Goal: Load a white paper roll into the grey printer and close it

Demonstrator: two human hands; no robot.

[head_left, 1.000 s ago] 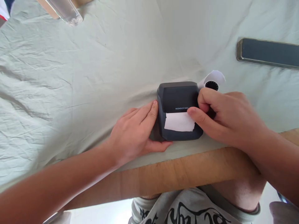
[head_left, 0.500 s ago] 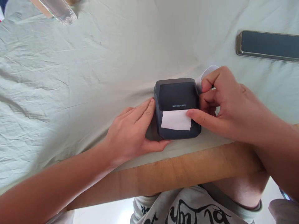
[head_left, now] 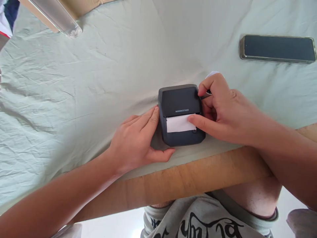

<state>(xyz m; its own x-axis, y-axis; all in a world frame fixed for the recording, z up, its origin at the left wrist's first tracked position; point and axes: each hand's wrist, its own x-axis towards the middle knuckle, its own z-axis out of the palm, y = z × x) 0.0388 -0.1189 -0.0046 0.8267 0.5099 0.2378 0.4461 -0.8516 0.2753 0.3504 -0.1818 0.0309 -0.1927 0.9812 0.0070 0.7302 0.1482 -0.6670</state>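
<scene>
Near the front edge of a cloth-covered desk (head_left: 188, 178), a small black label printer (head_left: 182, 99) marked NIIMBOT is seen from above, and it is taken here as the centre of the clock. Across its front half, just below the lettering, a white paper strip (head_left: 176, 124) is laid flat.

Between eight and nine o'clock, the left hand (head_left: 136, 138) is placed palm down, with its forearm brought in from eight o'clock. Its fingers are stretched out side by side, and their tips are set against the printer's side at nine o'clock. The thumb is spread away from them, pointed toward three o'clock, just beside the printer's lower left corner; whether contact is made there cannot be told.

At three o'clock, the right hand (head_left: 220, 109) is held with the wrist bent in from four o'clock. Its thumb is extended toward nine o'clock, and the tip is rested on the strip's right end. The index finger is hooked, with its tip at the printer's upper right edge. The other fingers are curled beneath; whether anything is pinched by them cannot be told.

Between one and two o'clock, a white paper roll (head_left: 213, 73) is mostly hidden behind the right hand. Farther off, a phone (head_left: 279, 49) is laid at two o'clock, and a clear plastic case (head_left: 56, 16) is seen at ten.
</scene>
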